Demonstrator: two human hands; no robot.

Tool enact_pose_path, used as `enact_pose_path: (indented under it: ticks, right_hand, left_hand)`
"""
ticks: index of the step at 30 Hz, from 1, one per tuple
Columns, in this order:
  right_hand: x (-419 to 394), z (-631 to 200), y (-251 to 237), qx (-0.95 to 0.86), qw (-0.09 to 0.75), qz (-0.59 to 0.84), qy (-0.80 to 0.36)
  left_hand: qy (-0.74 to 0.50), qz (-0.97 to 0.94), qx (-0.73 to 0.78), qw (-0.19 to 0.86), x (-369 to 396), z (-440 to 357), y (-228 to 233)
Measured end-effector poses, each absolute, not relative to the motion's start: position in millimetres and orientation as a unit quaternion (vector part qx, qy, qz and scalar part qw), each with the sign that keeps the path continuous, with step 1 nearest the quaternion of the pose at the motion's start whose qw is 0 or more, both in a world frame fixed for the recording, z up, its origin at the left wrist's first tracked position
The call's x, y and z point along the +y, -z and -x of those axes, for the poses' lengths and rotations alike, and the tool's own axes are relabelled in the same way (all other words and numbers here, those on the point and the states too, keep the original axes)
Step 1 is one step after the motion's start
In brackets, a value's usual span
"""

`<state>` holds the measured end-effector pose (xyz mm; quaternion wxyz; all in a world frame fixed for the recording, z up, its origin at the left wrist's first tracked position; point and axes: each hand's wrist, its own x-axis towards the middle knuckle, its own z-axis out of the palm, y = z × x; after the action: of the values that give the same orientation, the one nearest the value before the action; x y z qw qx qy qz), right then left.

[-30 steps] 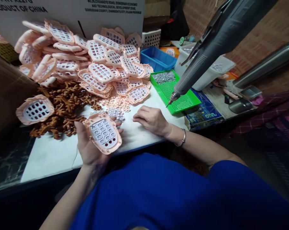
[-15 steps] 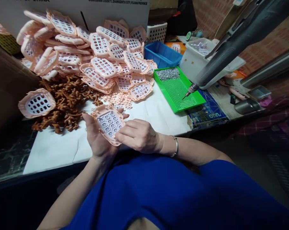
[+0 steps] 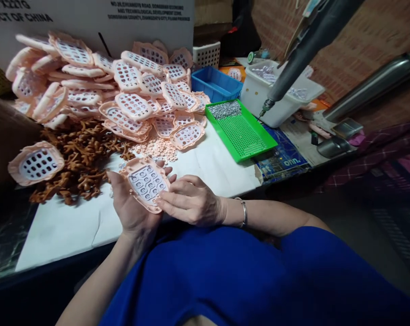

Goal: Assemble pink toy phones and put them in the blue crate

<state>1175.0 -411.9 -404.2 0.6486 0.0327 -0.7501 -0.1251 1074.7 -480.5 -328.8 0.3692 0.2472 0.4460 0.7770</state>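
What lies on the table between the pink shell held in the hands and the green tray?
In the head view, only bare white table sheet lies between the pink shell, held in the left hand, and the green tray. Nothing stands on that stretch.

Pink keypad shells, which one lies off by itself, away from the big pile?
The pink keypad shell at far left, beside the brown parts, lies alone; the rest are heaped by the cardboard box or held.
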Motion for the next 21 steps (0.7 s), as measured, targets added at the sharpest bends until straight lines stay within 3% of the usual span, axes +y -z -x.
enact_pose_path:
  ticks: [7, 13, 16, 19, 21]
  right_hand:
    - [-407.3, -1180.0, 408.0, -0.722, 0.680, -0.024, 0.123]
    - [-385.5, -1215.5, 418.3, -0.727, 0.674, 0.027, 0.128]
    - [-375.3, -1238.3, 429.3, -0.744, 0.646, 0.106, 0.134]
    - [-370.3, -1244.8, 439.7, -0.757, 0.614, 0.147, 0.168]
    - [-369.4, -1241.1, 443.6, -0.772, 0.585, 0.164, 0.186]
  left_hand:
    - [-0.756, -0.304, 0.446, 0.370, -473.5, -1083.7, 331.2]
    - [-0.668, -0.366, 0.512, 0.396, -464.3, -1078.6, 332.6]
    - [-0.611, -0.479, 0.585, 0.234, -448.1, -1058.3, 317.7]
    - [-0.375, -0.643, 0.667, -0.007, -414.5, -1037.6, 295.5]
    - [-0.323, -0.650, 0.687, -0.042, -387.4, -1030.3, 283.7]
